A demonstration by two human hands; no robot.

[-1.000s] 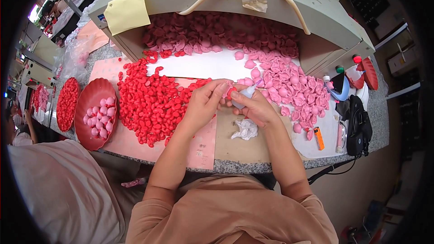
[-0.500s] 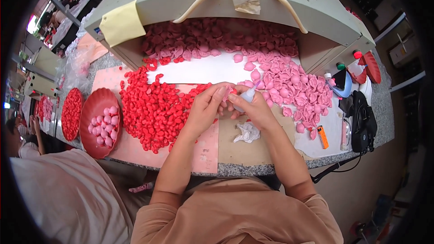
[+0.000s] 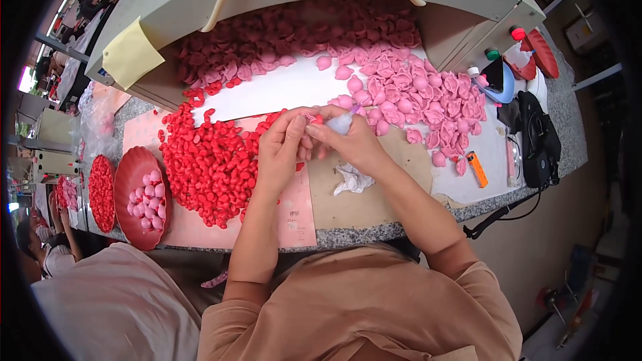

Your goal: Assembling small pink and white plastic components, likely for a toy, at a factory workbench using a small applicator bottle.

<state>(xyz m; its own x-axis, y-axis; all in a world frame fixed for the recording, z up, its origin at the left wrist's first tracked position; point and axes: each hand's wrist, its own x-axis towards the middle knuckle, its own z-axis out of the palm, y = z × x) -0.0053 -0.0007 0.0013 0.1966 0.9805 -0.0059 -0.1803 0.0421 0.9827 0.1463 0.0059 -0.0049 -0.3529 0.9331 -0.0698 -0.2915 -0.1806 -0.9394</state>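
Above the desk [image 3: 364, 232], back from its front edge, the left hand [image 3: 279, 147] pinches a small pink-and-red piece [image 3: 316, 119] in its fingers. Just beside it, the right hand [image 3: 360, 144] has its fingers wrapped around a pale squeeze bottle [image 3: 340, 123]. Nearer the front edge lies a crumpled white tissue [image 3: 353, 179].

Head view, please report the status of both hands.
Left hand: pinching pink-and-red piece. Right hand: gripping pale bottle. Crumpled white tissue near right wrist, not between hands.
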